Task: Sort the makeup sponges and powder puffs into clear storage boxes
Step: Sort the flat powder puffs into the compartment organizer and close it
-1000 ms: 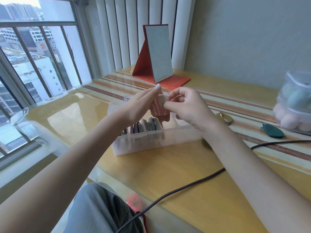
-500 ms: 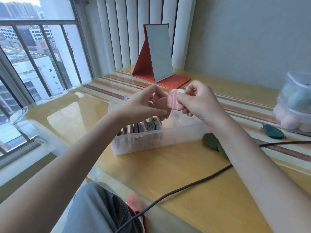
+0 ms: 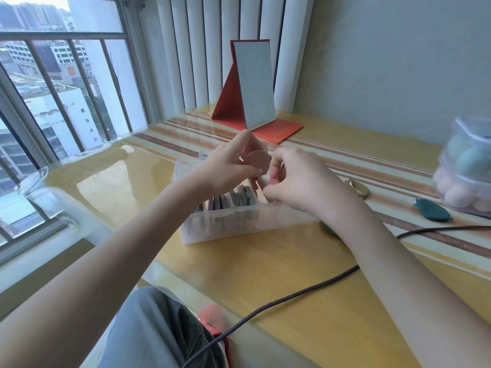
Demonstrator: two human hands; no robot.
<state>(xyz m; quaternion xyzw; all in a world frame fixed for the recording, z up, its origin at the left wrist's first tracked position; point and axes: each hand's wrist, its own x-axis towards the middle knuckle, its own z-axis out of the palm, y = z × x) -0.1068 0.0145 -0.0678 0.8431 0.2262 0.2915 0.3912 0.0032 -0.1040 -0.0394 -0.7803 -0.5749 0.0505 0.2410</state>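
A clear divided storage box (image 3: 239,224) stands on the desk with several flat round puffs on edge in its compartments. Above it, my left hand (image 3: 225,166) pinches a round pink powder puff (image 3: 256,159) between thumb and fingers, index finger pointing up. My right hand (image 3: 295,179) is curled close beside it, fingertips at the puff's lower right edge and pinching something small and pale that I cannot make out. A dark green puff (image 3: 433,212) lies on the desk to the right. Another green puff (image 3: 328,229) peeks out under my right wrist.
A second clear container (image 3: 467,166) with pink and green egg sponges stands at the far right. A red folding mirror (image 3: 252,88) stands at the back. A black cable (image 3: 292,298) crosses the desk front. An olive item (image 3: 358,188) lies behind my right hand. Window to the left.
The striped pink puff seen in my right hand is gone from sight. My left hand has turned the plain pink puff face-on, and both hands have drawn close above the box.
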